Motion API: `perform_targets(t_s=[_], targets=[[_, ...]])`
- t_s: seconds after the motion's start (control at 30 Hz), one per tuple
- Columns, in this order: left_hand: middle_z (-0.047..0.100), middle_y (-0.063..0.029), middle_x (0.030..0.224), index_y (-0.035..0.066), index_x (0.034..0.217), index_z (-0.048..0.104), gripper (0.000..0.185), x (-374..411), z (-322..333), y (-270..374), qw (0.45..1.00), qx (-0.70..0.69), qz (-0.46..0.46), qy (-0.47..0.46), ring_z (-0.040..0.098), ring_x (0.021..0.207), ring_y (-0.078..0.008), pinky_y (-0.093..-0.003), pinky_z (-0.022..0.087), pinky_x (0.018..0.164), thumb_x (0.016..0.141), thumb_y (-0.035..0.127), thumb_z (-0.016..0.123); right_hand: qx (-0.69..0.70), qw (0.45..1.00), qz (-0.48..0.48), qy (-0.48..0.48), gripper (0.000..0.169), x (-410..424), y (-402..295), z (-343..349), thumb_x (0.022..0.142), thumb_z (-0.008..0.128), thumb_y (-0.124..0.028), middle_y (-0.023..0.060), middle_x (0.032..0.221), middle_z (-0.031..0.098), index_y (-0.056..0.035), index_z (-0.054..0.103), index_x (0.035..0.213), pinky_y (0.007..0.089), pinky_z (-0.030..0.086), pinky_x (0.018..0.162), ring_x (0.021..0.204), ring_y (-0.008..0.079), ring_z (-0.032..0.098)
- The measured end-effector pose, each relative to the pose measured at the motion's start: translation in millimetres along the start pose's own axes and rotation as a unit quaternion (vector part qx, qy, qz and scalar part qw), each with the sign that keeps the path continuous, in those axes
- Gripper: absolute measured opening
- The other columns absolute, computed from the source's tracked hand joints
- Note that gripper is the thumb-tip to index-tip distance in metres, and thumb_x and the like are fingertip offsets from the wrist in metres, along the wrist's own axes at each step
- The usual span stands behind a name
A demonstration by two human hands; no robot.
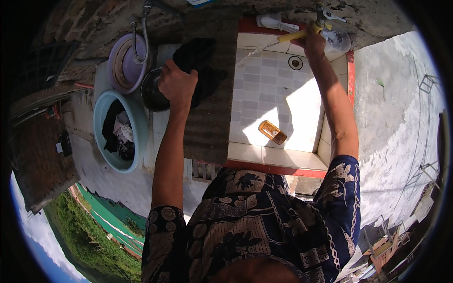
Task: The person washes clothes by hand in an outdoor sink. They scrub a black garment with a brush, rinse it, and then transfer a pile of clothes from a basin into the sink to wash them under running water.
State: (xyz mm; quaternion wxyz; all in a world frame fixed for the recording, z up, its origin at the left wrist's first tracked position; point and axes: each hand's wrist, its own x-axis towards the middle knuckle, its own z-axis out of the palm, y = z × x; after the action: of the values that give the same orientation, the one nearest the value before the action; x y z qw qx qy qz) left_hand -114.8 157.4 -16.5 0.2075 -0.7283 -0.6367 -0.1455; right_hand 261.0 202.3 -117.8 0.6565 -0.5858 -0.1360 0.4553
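My right hand (pixel 313 44) is closed around the yellow hose (pixel 293 36) at the tap (pixel 320 17). Water streams from the hose's end toward the left side of the tiled sink (pixel 269 83). On the left, my left hand (pixel 178 83) has its fingers curled between a dark round bowl (pixel 153 93) and a black cloth (pixel 194 53); which of these it grips is hidden. The cloth lies on a dark ridged board (pixel 208 131) along the sink's left side. An orange-brown scrub brush (pixel 272 132) rests on the sink floor, partly in sunlight.
A light-blue tub (pixel 143 138) with dark and pale clothes stands at the left, near a purple basin (pixel 143 70). A metal flexible hose (pixel 145 39) hangs over that basin. Behind the sink are clear plastic containers (pixel 338 39). A drain (pixel 295 63) sits in the sink floor.
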Motion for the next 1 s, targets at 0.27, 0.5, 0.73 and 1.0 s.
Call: perform_targets(t_s=[0.27, 0.5, 0.73, 1.0], targets=[[0.057, -0.0147, 0.075, 0.002, 0.087, 0.048, 0.044, 0.8, 0.1, -0.6, 1.0, -0.013, -0.009, -0.009, 0.063, 0.062, -0.0321, -0.0416, 0.053, 0.05, 0.056, 0.022, 0.072, 0.037, 0.998, -0.037, 0.032, 0.038, 8.5, 14.0, 2.9, 0.086, 0.052, -0.014, 0.0221, 0.098, 0.061, 0.0026, 0.041, 0.118, 0.0367, 0.061, 0.045, 0.063, 0.0345, 0.067], [0.059, -0.0145, 0.076, 0.001, 0.087, 0.05, 0.048, -1.1, 5.1, -3.8, 1.0, -0.019, -0.011, -0.003, 0.063, 0.063, -0.0323, -0.0428, 0.052, 0.051, 0.056, 0.028, 0.076, 0.008, 1.0, -0.015, -0.007, 0.041, 3.1, 7.8, -0.2, 0.092, 0.053, -0.027, 0.0204, 0.097, 0.059, 0.005, 0.044, 0.116, 0.039, 0.062, 0.053, 0.07, 0.0336, 0.067], [0.057, -0.0108, 0.068, 0.004, 0.08, 0.048, 0.042, 0.6, 2.0, -1.9, 1.0, 0.004, 0.011, 0.016, 0.062, 0.055, -0.0272, -0.0377, 0.052, 0.044, 0.055, 0.025, 0.074, -0.1, 0.98, 0.033, -0.168, 0.044, 14.3, -3.9, -31.8, 0.092, 0.053, -0.037, 0.018, 0.096, 0.06, 0.0005, 0.045, 0.115, 0.0359, 0.061, 0.058, 0.074, 0.0285, 0.067], [0.059, -0.0108, 0.068, 0.004, 0.08, 0.049, 0.042, 1.2, 2.2, -4.2, 1.0, 0.02, 0.008, 0.006, 0.062, 0.052, -0.0264, -0.0371, 0.053, 0.046, 0.056, 0.027, 0.074, -0.184, 0.941, 0.057, -0.277, 0.044, 48.6, -7.1, -63.3, 0.089, 0.057, -0.039, 0.0129, 0.094, 0.062, -0.0009, 0.05, 0.11, 0.0405, 0.059, 0.065, 0.079, 0.0257, 0.067]])
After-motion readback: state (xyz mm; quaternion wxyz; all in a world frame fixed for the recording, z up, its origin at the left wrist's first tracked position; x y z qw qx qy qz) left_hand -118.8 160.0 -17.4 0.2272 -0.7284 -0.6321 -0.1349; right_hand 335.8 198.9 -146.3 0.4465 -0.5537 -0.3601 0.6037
